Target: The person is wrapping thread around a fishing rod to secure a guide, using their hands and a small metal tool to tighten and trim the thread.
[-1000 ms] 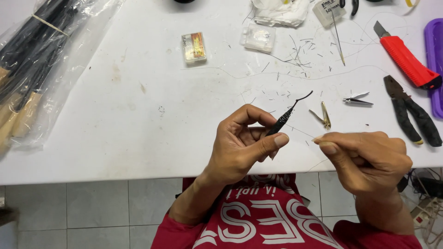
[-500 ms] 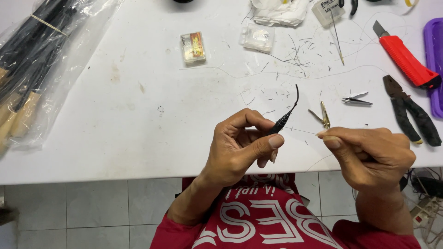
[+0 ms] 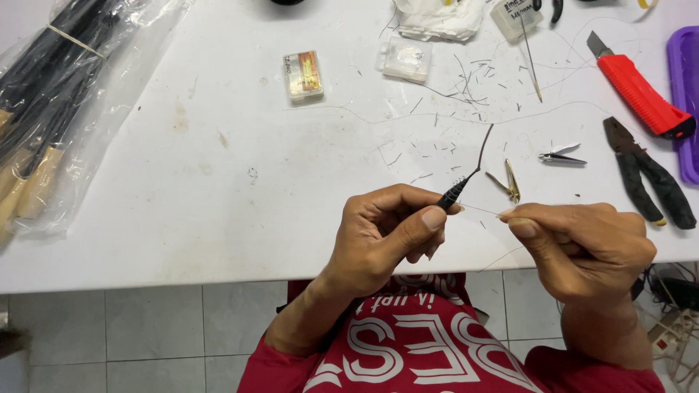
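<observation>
Nearest the viewer, a red shirt with white lettering fills the bottom edge. Above it, two bare hands meet over the front edge of a white table. The left hand pinches a thin black tapered rod tip between thumb and curled fingers; its dark wire end rises toward one o'clock. The right hand, at three o'clock from the left, has thumb and forefinger pressed together on a fine pale thread drawn taut between the hands. The tip looks light, slender and springy, likely easy to bend, so holding it at its thicker wrapped base seems safest; the thread looks slippery and easily snapped. Farther away at one o'clock lie small gold clippers and silver nail clippers, with black pliers and a red utility knife at two o'clock. At ten o'clock lies a plastic bag of dark rods. At twelve o'clock sit two small clear boxes.
</observation>
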